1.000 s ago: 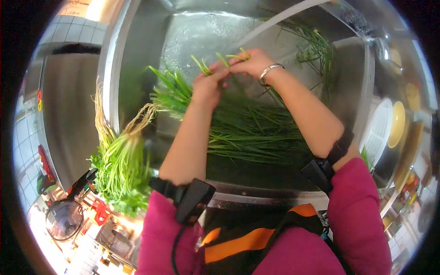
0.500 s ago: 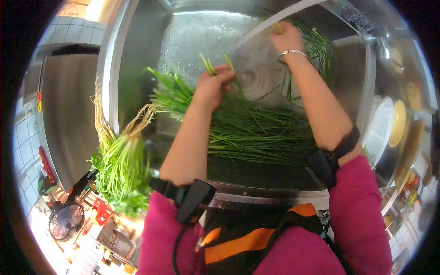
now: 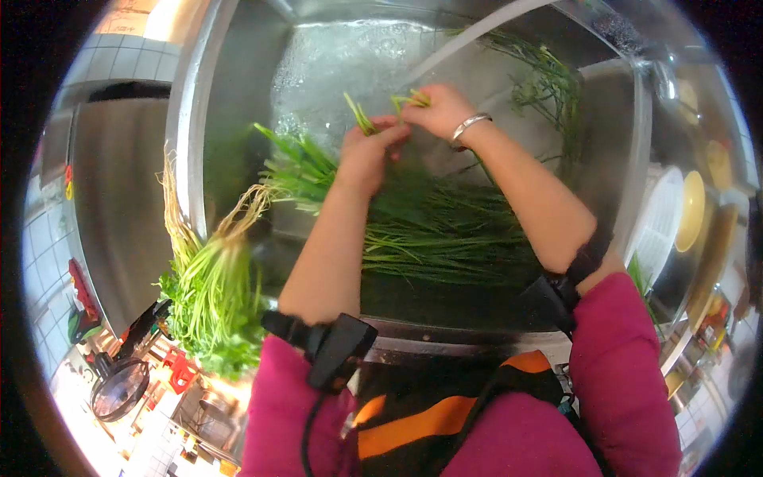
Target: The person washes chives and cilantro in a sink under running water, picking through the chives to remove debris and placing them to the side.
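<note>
Some stalks (image 3: 360, 115) gripped by left hand (image 3: 369, 155) | right hand (image 3: 441, 111) grips more | leaves (image 3: 417, 191) blurred

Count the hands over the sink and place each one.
2. The left hand is over the sink, holding green stalks; the right hand is close beside it, to its right, pinching more stalks.

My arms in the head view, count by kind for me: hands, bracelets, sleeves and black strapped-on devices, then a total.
Hands: 2 (left hand, right hand)
Silver bracelet: 1
Magenta sleeves: 2
Black strapped-on devices: 2
Total: 7
</note>
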Demonstrator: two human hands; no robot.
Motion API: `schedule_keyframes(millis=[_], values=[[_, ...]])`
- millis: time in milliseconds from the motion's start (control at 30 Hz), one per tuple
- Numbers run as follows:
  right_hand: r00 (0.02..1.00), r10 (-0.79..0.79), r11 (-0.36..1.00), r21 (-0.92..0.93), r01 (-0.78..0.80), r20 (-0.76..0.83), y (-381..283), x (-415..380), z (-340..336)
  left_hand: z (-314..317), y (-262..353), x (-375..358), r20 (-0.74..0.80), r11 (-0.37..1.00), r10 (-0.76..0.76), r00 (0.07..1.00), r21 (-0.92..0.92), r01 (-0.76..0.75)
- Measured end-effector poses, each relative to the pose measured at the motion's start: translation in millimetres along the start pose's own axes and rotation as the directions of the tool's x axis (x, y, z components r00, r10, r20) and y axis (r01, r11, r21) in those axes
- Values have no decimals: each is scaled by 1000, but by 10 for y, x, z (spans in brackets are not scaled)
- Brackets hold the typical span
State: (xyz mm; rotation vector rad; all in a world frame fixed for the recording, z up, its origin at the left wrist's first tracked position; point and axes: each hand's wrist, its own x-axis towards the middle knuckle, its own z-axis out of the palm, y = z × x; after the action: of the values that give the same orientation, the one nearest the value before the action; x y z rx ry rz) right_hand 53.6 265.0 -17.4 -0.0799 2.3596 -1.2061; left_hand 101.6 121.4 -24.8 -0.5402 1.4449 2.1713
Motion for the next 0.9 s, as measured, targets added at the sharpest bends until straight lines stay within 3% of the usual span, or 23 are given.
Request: schedule_keyframes(millis=[67, 133, 167, 233, 267, 300, 367, 400, 433, 467, 533, 600, 633, 700, 800, 900], values=[[998, -46, 998, -38, 47, 34, -5, 8, -31, -4, 2, 10, -36, 999, -53, 998, 8, 53], [990, -139, 955, -263, 137, 11, 4, 36, -84, -18, 6, 16, -37, 998, -63, 997, 26, 64], [990, -140, 955, -263, 137, 9, 11, 60, -145, -22, 11, 22, -36, 996, -73, 997, 47, 75], [953, -211, 924, -363, 122, -217, 71, 137, -339, -29, 14, 15, -7, 997, -65, 998, 48, 66], [894, -224, 893, -450, 29, -387, 117, 198, -490, -35, 10, 5, 22, 997, -59, 998, 47, 58], [804, -251, 854, -514, -77, -539, 193, 253, -651, -24, 20, -11, 21, 997, -60, 998, 47, 59], [568, -445, 823, -567, -47, -693, 311, 252, -897, -1, 61, -33, -9, 994, -105, 994, 9, 105], [568, -445, 822, -567, -48, -693, 245, 207, -874, -6, 58, -26, -9, 994, -105, 994, 9, 105], [668, -274, 942, -333, 41, -692, 126, 104, -793, -9, 47, -7, 22, 995, -98, 995, -9, 98], [766, -115, 993, -68, 93, -633, 0, 13, -690, -7, 34, 11, 54, 995, -89, 995, -28, 91], [964, 78, 973, -191, -129, -255, -81, -44, -193, -16, -6, 27, 80, 996, -75, 994, -36, 78], [982, 106, 985, 121, -125, 159, -97, -61, -6, -26, 1, 17, 97, 997, -63, 993, -33, 66], [982, 105, 984, 128, -126, 158, -37, -9, 34, -27, 12, 4, 75, 995, -95, 993, -28, 97], [977, 212, 937, 286, -200, -12, 30, 119, 63, -28, 34, -32, 50, 990, -136, 989, -21, 137], [940, 333, 897, 284, -339, 70, 63, 215, -24, 7, 94, -53, 126, 976, -216, 968, 54, 211], [934, 348, 876, 327, -354, 80, 64, 256, -112, -6, 122, -71, 153, 963, -251, 956, 135, 231]])
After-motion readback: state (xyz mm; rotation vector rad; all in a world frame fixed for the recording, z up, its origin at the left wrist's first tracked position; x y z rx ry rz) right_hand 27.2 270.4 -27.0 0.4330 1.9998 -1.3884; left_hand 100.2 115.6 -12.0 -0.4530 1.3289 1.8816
